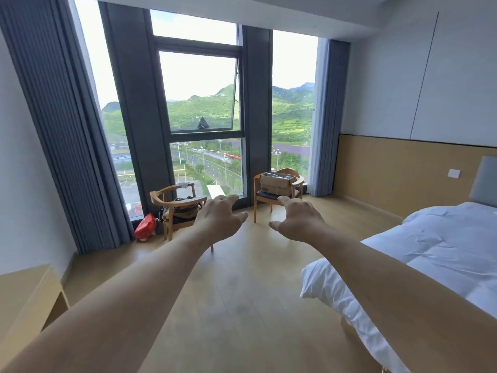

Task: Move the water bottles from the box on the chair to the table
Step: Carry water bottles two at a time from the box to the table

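Observation:
A brown cardboard box [277,184] with its top open sits on the seat of a wooden chair [260,196] by the window, across the room. Dark shapes show inside the box, too small to make out as bottles. My left hand [219,220] and my right hand [298,220] are stretched out ahead, palms down, fingers spread, holding nothing. Both hands hang in the air well short of the chair. A light wooden table top [24,294] shows at the lower left edge.
A second wooden chair [174,203] at the left of the window holds bags, with a red bag [145,227] on the floor beside it. A bed with white bedding [430,254] fills the right side. Wooden floor [242,292] runs between bed and table.

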Action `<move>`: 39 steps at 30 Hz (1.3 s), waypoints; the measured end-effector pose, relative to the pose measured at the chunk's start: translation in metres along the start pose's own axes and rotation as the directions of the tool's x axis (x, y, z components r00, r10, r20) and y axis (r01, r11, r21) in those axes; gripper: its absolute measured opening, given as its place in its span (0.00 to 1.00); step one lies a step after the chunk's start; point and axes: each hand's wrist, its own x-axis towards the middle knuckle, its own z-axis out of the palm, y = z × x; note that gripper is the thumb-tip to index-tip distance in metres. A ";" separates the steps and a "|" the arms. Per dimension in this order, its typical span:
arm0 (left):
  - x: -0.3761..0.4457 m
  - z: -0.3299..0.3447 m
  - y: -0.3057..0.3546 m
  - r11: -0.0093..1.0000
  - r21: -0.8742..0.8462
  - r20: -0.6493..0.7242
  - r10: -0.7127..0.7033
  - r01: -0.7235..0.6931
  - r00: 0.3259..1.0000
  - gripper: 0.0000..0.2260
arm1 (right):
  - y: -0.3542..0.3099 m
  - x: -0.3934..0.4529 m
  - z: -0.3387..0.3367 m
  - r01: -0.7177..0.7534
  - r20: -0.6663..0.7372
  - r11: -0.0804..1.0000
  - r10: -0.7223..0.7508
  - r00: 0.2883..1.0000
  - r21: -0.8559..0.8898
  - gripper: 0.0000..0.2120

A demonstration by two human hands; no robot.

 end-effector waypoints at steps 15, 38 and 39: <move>0.256 0.067 -0.025 0.999 -0.019 0.062 -0.048 0.049 0.997 0.29 | 0.060 0.259 0.044 -0.028 0.055 1.000 0.028 0.998 -0.004 0.37; 0.713 0.173 -0.183 0.993 -0.101 0.136 0.075 -0.062 0.988 0.28 | 0.081 0.702 0.187 -0.208 0.048 0.976 0.212 0.976 -0.063 0.34; 0.730 0.180 -0.185 0.993 -0.094 0.137 0.080 -0.068 0.987 0.28 | 0.087 0.718 0.193 -0.215 0.055 0.975 0.218 0.974 -0.064 0.34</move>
